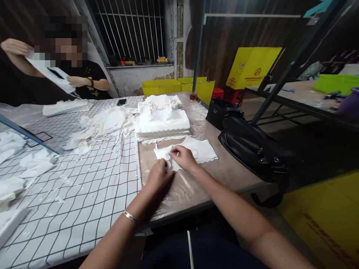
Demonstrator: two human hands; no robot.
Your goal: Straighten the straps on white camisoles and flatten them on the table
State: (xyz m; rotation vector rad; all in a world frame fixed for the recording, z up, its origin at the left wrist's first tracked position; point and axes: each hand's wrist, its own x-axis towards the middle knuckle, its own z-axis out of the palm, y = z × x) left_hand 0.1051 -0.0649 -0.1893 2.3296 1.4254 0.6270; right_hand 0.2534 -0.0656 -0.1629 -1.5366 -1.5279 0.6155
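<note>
- White garment [206, 150], one: spread on plastic-covered tabletop [182, 194], twelve o'clock from the wearer.
- Right hand [183, 157]: thumb and forefinger pinched together on cloth, garment's nine o'clock side.
- Left hand [160, 173]: fingers curled at its eight o'clock edge; degree of closure impossible to tell.
- Stack of white garments [165, 122]: just beyond, eleven o'clock.
- Black bag [244, 136]: three o'clock.
- Co-worker [97, 76], cloth raised: ten o'clock.

head-worn | facing forward, down | left grip [159, 172], right grip [184, 157] near
</note>
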